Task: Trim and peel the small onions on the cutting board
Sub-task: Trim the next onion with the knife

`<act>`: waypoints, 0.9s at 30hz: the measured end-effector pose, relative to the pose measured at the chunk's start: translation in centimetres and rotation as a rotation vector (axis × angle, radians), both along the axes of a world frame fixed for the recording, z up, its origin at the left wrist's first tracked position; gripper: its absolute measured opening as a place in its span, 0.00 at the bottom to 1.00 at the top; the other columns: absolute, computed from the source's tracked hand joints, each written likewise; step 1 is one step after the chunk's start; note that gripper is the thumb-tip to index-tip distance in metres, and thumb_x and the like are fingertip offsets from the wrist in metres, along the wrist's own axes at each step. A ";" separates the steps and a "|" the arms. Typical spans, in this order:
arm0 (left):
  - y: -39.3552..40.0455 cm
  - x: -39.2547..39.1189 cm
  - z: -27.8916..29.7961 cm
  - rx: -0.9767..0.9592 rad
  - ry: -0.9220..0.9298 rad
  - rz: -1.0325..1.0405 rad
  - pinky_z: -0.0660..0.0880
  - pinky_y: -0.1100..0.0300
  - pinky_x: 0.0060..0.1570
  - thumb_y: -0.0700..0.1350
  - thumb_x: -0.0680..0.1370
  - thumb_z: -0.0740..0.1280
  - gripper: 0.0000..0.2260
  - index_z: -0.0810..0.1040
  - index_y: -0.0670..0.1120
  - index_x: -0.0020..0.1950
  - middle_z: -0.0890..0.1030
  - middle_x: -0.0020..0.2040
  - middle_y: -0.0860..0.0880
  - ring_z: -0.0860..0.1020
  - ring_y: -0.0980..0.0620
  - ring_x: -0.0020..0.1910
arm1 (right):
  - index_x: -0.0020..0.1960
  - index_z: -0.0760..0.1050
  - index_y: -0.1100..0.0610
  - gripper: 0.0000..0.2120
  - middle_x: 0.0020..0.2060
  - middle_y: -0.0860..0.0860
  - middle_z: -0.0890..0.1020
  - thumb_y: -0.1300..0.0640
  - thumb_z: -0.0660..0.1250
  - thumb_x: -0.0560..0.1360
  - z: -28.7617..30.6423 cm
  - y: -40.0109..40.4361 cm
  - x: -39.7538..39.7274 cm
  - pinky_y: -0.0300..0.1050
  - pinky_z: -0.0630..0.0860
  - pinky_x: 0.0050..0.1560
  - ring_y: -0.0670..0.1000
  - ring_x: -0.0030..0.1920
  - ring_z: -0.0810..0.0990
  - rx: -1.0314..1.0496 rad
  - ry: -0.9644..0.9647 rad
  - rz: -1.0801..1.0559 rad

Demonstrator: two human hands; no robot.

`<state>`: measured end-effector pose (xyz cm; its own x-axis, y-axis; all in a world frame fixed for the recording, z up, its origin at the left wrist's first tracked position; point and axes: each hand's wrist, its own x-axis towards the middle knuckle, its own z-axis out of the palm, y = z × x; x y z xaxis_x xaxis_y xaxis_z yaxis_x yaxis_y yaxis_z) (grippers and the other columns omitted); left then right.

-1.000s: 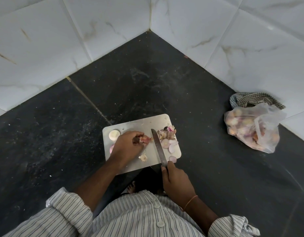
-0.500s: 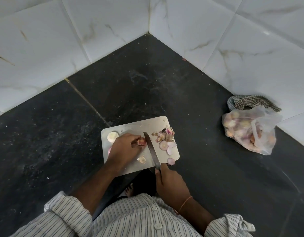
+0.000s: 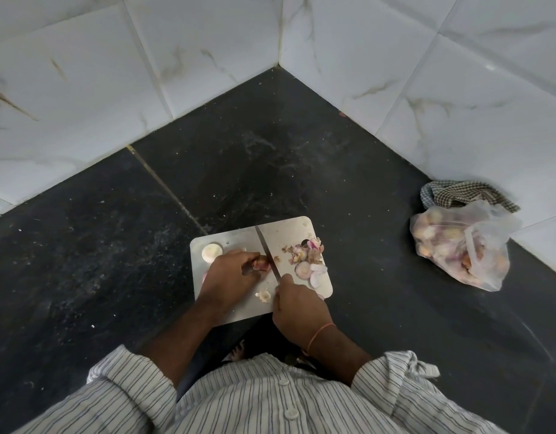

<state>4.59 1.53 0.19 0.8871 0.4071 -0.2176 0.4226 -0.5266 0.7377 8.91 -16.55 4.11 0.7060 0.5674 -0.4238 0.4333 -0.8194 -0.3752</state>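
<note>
A pale cutting board [image 3: 283, 228] lies on the dark counter. My left hand [image 3: 229, 275] pins a small reddish onion [image 3: 261, 263] to the board with its fingertips. My right hand [image 3: 298, 311] grips the handle of a knife [image 3: 265, 250], whose blade lies across the board with its edge against the onion's right end. A peeled white onion [image 3: 211, 251] sits at the board's left corner. Peeled pieces and skins [image 3: 306, 256] are heaped on the right side, and a trimmed scrap [image 3: 264, 296] lies between my hands.
A clear plastic bag of small onions [image 3: 461, 245] rests on the counter at the right, with a checked cloth [image 3: 458, 192] behind it. White marble-look tiled walls [image 3: 208, 57] meet in a corner beyond the board. My striped shirt fills the bottom.
The knife has swung left and forward until its blade meets the onion's right end. My right hand has slid up onto the board. My left hand has stayed on the onion.
</note>
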 end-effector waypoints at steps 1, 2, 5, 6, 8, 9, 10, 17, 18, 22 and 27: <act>0.0 0.0 0.0 0.005 0.003 -0.002 0.82 0.55 0.57 0.58 0.78 0.76 0.16 0.86 0.56 0.64 0.84 0.55 0.60 0.83 0.60 0.52 | 0.53 0.63 0.51 0.03 0.44 0.54 0.85 0.53 0.57 0.83 0.0 0.0 -0.1 0.59 0.80 0.55 0.58 0.44 0.86 -0.009 -0.014 0.011; 0.1 -0.1 0.0 0.017 0.012 -0.005 0.82 0.55 0.57 0.59 0.78 0.76 0.16 0.86 0.56 0.65 0.84 0.56 0.60 0.83 0.59 0.52 | 0.54 0.64 0.52 0.02 0.44 0.54 0.85 0.54 0.56 0.83 -0.1 -0.4 -0.4 0.58 0.80 0.54 0.58 0.43 0.86 -0.020 -0.026 0.030; 0.1 -0.4 -0.1 0.039 0.024 -0.003 0.81 0.59 0.57 0.59 0.79 0.75 0.17 0.85 0.56 0.66 0.85 0.59 0.58 0.82 0.60 0.53 | 0.56 0.66 0.53 0.02 0.46 0.53 0.85 0.55 0.56 0.84 0.1 -2.1 -1.7 0.49 0.79 0.43 0.57 0.46 0.86 -0.069 -0.016 0.065; 0.1 -0.4 -0.1 0.046 0.024 -0.008 0.80 0.59 0.57 0.58 0.79 0.75 0.17 0.85 0.56 0.66 0.85 0.59 0.58 0.82 0.60 0.53 | 0.54 0.64 0.52 0.01 0.46 0.53 0.85 0.55 0.56 0.84 0.2 -2.6 -2.2 0.49 0.78 0.40 0.56 0.45 0.86 -0.069 -0.012 0.068; 0.2 -0.4 -0.1 0.053 0.025 -0.027 0.81 0.57 0.58 0.58 0.79 0.75 0.18 0.85 0.55 0.67 0.84 0.59 0.57 0.82 0.59 0.53 | 0.54 0.64 0.52 0.01 0.45 0.53 0.85 0.55 0.56 0.84 -0.1 -2.7 -2.4 0.47 0.75 0.37 0.56 0.44 0.86 -0.076 -0.037 0.071; 0.3 -0.3 -0.1 0.062 0.027 -0.037 0.81 0.56 0.58 0.58 0.79 0.75 0.18 0.85 0.55 0.67 0.84 0.59 0.57 0.82 0.58 0.54 | 0.57 0.65 0.53 0.03 0.45 0.52 0.85 0.55 0.56 0.84 -0.4 -2.3 -2.3 0.46 0.74 0.36 0.56 0.44 0.87 -0.086 -0.057 0.068; 0.4 -0.2 -0.1 0.072 0.028 -0.049 0.81 0.54 0.58 0.58 0.79 0.75 0.18 0.85 0.54 0.67 0.85 0.59 0.56 0.82 0.57 0.54 | 0.59 0.66 0.54 0.06 0.46 0.53 0.85 0.56 0.56 0.84 -0.7 -1.8 -2.1 0.46 0.73 0.36 0.56 0.44 0.87 -0.096 -0.078 0.071; 0.4 -0.1 0.0 0.096 0.027 -0.070 0.82 0.53 0.59 0.58 0.79 0.74 0.18 0.84 0.55 0.67 0.84 0.60 0.56 0.82 0.56 0.54 | 0.60 0.67 0.55 0.07 0.46 0.54 0.86 0.57 0.56 0.84 -2.1 -0.6 -1.9 0.47 0.77 0.37 0.56 0.45 0.88 -0.072 -0.031 0.011; 0.4 -0.1 0.0 0.099 0.025 -0.070 0.82 0.53 0.58 0.58 0.79 0.74 0.18 0.84 0.56 0.67 0.84 0.59 0.56 0.82 0.57 0.54 | 0.60 0.67 0.55 0.06 0.46 0.54 0.86 0.57 0.57 0.83 -2.1 -1.0 -2.2 0.47 0.76 0.38 0.57 0.45 0.88 -0.076 -0.001 -0.002; 0.5 -0.2 -0.2 0.107 0.007 -0.063 0.81 0.56 0.61 0.57 0.78 0.76 0.19 0.84 0.54 0.68 0.84 0.60 0.55 0.82 0.57 0.55 | 0.63 0.66 0.53 0.08 0.49 0.53 0.86 0.56 0.59 0.84 -2.3 -3.1 -3.8 0.52 0.79 0.45 0.58 0.49 0.86 -0.101 0.148 -0.044; 0.7 -0.3 -0.2 0.080 0.020 -0.053 0.81 0.53 0.64 0.56 0.77 0.77 0.20 0.83 0.54 0.68 0.85 0.62 0.55 0.83 0.57 0.58 | 0.64 0.66 0.54 0.10 0.52 0.54 0.86 0.56 0.58 0.84 -2.2 -3.6 -4.1 0.51 0.76 0.45 0.60 0.52 0.86 -0.107 0.128 -0.040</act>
<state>4.33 2.21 -0.02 0.9039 0.3761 -0.2038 0.4063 -0.6057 0.6842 4.76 -20.10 1.94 0.6637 0.4865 -0.5683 0.3536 -0.8734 -0.3347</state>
